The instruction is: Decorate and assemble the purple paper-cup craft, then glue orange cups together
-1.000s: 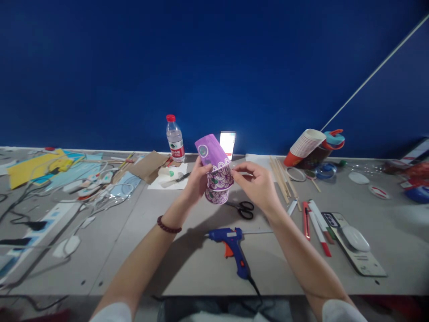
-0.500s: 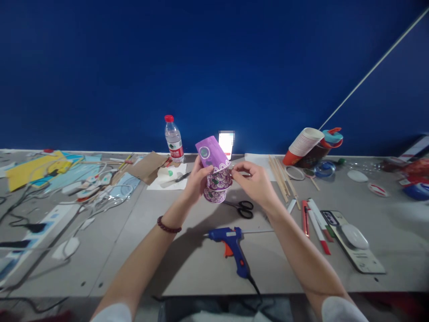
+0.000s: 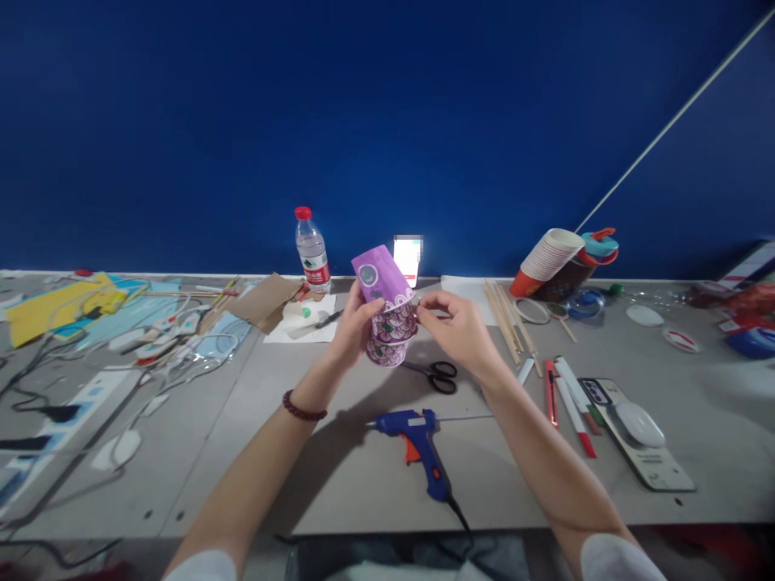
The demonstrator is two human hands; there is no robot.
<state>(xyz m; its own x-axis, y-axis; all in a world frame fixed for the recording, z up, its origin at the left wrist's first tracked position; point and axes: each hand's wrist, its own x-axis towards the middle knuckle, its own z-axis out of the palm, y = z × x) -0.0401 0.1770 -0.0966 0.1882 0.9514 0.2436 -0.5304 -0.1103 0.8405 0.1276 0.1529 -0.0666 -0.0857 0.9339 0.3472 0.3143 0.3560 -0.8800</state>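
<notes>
A purple-and-white chain of decorated paper cups (image 3: 392, 325) is held up over the table, tilted, its plain purple top cup bearing a round eye-like mark. My left hand (image 3: 354, 327) is wrapped round it from the left, thumb on the front. At its right edge my right hand (image 3: 451, 323) closes thumb and forefinger in a pinch; whatever lies between the fingertips is too small to make out. Below the cups are black-handled scissors (image 3: 441, 377), partly hidden. A blue hot glue gun (image 3: 417, 436) with an orange trigger lies nearer me.
A water bottle (image 3: 312, 254) stands behind, beside brown cardboard (image 3: 266, 300). Paper cups (image 3: 552, 258), wooden sticks (image 3: 508, 323), markers (image 3: 575, 403) and a phone (image 3: 647, 460) under a white mouse (image 3: 639, 424) are right. A power strip (image 3: 73, 428) and tangled cables lie left.
Almost nothing differs. The whole view has shifted very slightly, and both hands keep the same hold at the cups.
</notes>
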